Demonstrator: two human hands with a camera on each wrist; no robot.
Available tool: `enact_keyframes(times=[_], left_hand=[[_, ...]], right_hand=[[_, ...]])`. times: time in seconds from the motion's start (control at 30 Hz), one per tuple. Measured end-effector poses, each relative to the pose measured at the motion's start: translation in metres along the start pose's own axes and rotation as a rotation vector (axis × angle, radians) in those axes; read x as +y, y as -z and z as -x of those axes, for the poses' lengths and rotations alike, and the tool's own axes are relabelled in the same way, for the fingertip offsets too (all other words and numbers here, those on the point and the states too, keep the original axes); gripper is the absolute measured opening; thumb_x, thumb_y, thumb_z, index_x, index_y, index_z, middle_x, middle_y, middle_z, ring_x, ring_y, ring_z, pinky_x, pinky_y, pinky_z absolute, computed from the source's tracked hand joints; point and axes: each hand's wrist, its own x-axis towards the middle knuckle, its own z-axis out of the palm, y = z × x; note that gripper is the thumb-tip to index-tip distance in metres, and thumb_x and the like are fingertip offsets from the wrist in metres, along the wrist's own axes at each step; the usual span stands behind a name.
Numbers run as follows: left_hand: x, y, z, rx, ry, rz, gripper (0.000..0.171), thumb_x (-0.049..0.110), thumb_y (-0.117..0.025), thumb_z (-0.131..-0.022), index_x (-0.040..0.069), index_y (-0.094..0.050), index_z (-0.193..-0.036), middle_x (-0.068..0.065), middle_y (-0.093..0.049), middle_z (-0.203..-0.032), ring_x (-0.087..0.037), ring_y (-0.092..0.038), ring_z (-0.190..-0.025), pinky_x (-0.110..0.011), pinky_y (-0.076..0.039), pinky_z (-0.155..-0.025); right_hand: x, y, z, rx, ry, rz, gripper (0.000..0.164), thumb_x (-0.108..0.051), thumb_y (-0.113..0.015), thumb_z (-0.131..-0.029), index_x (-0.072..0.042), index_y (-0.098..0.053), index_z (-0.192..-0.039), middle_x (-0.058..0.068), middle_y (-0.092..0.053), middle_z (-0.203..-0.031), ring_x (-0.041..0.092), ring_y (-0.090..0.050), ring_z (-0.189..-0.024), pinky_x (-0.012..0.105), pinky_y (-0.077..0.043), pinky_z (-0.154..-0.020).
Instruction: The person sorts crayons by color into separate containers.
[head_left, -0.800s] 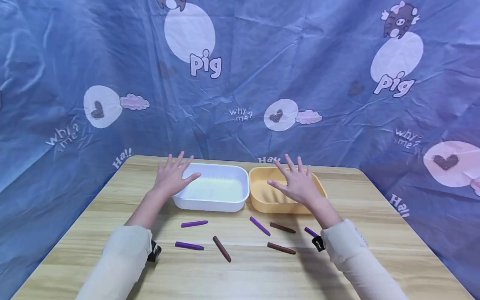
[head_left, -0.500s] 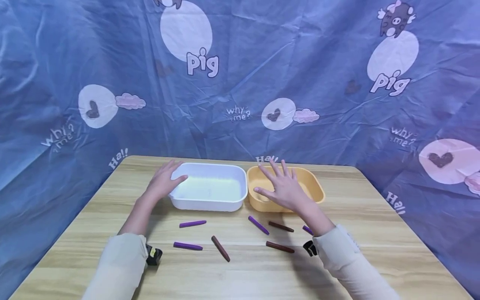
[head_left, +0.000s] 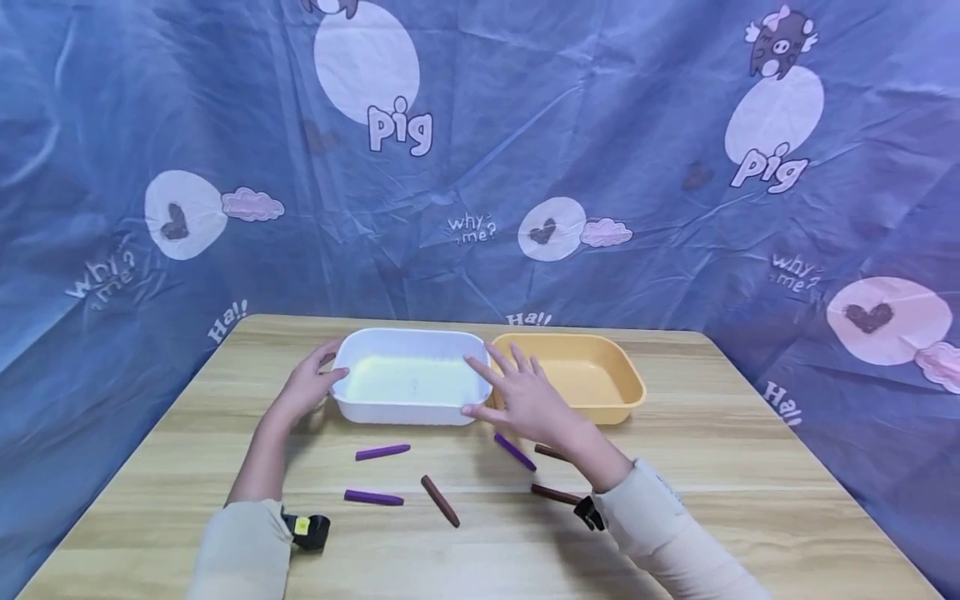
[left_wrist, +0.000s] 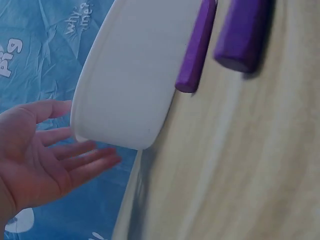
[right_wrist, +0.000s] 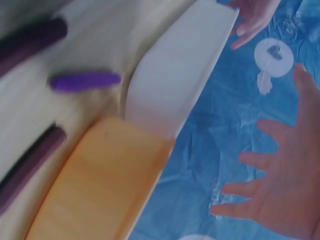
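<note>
A white plastic bin [head_left: 412, 413] stands on the table, its right end against a yellow bin [head_left: 600, 412]. At the white bin's left end is my left hand [head_left: 306, 387]. Its thumb meets the rim and its loosely extended fingers lie along the outside; the left wrist view shows this hand [left_wrist: 45, 155] not closed round the wall. My right hand [head_left: 528, 400] hovers with spread fingers over where the two bins meet, and holds nothing. In the right wrist view the palm of that hand [right_wrist: 280, 185] stands apart from both bins.
Purple crayons [head_left: 373, 498] and brown crayons [head_left: 440, 501] lie scattered on the wooden table [head_left: 480, 558] in front of the bins. My right forearm covers part of the right-hand ones. A blue printed cloth [head_left: 465, 275] hangs behind and beside the table.
My left hand has lowered to the white bin's left end. My right hand has moved left and down, from over the yellow bin to the junction of both bins. The bins stay put.
</note>
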Motion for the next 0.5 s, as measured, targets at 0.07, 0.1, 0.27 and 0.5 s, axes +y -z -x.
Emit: enact_keyframes(times=[0.07,0.1,0.27,0.5], left_hand=[[-0.004,-0.001,0.001,-0.012,0.014,0.067,0.055,0.003,-0.046,-0.093,-0.012,-0.020,-0.139,-0.034,-0.026,-0.138,-0.046,-0.033,-0.122,-0.039,-0.051,-0.084],[-0.006,-0.001,0.001,-0.022,0.017,0.098,0.054,0.001,-0.044,-0.093,-0.013,-0.019,-0.138,-0.035,-0.026,-0.137,-0.045,-0.035,-0.121,-0.036,-0.053,-0.080],[-0.009,0.002,0.003,-0.080,0.021,0.161,0.054,-0.002,-0.040,-0.092,-0.015,-0.015,-0.138,-0.037,-0.025,-0.136,-0.048,-0.041,-0.115,-0.040,-0.053,-0.080],[-0.011,0.004,0.005,-0.131,0.031,0.217,0.055,-0.007,-0.038,-0.091,-0.016,-0.012,-0.138,-0.037,-0.020,-0.139,-0.048,-0.038,-0.117,-0.042,-0.049,-0.087]], right_hand=[[-0.007,-0.004,-0.002,-0.023,0.022,-0.007,0.071,-0.059,-0.050,-0.084,-0.025,-0.033,-0.144,0.011,-0.020,-0.149,0.047,-0.014,-0.130,0.064,-0.016,-0.102],[-0.010,-0.006,-0.003,-0.035,0.029,-0.002,0.071,-0.060,-0.050,-0.084,-0.026,-0.032,-0.144,0.010,-0.019,-0.150,0.047,-0.014,-0.130,0.064,-0.017,-0.102],[-0.025,-0.015,-0.009,-0.067,0.063,0.018,0.070,-0.062,-0.048,-0.084,-0.028,-0.032,-0.144,0.010,-0.022,-0.149,0.045,-0.013,-0.131,0.060,-0.020,-0.103],[-0.045,-0.026,-0.014,-0.075,0.156,0.040,0.067,-0.061,-0.047,-0.085,-0.024,-0.038,-0.141,0.011,-0.031,-0.145,0.043,-0.025,-0.129,0.057,-0.030,-0.101]])
